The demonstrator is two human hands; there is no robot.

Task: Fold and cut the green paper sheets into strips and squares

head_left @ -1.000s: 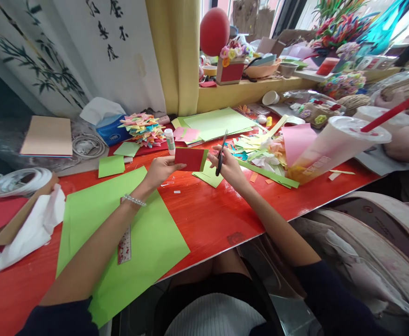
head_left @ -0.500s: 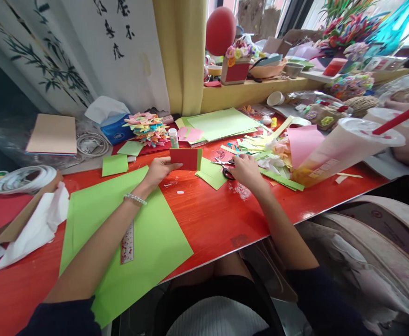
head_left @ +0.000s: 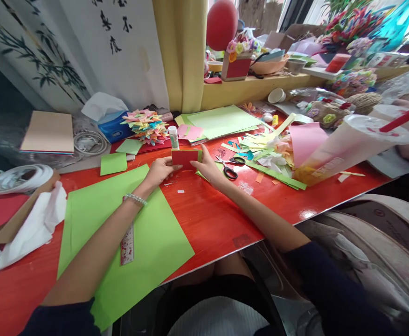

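Between my two hands is a red paper card [head_left: 185, 160], held upright, with a green edge showing at its right side. My left hand [head_left: 160, 171] grips its left end, thumb in front. At the right end, my right hand [head_left: 209, 169] pinches it the same way. Black-handled scissors [head_left: 230, 171] lie on the table just right of my right hand. A glue stick [head_left: 173, 137] stands behind the card. Under my left forearm are a large green sheet [head_left: 155, 233] and a patterned ruler [head_left: 128, 245]. Green paper under my right hand is mostly hidden.
Paper scraps [head_left: 267, 151] are heaped to the right, beside a tall plastic cup [head_left: 347, 149] with a red straw. A pile of folded paper pieces [head_left: 146, 125] and a tissue pack [head_left: 112, 125] sit at the back left. A bag [head_left: 368, 233] is beside the table at right.
My right hand has let go of the scissors, which now lie on the table, and has moved left onto the red card. My left hand still holds the card.
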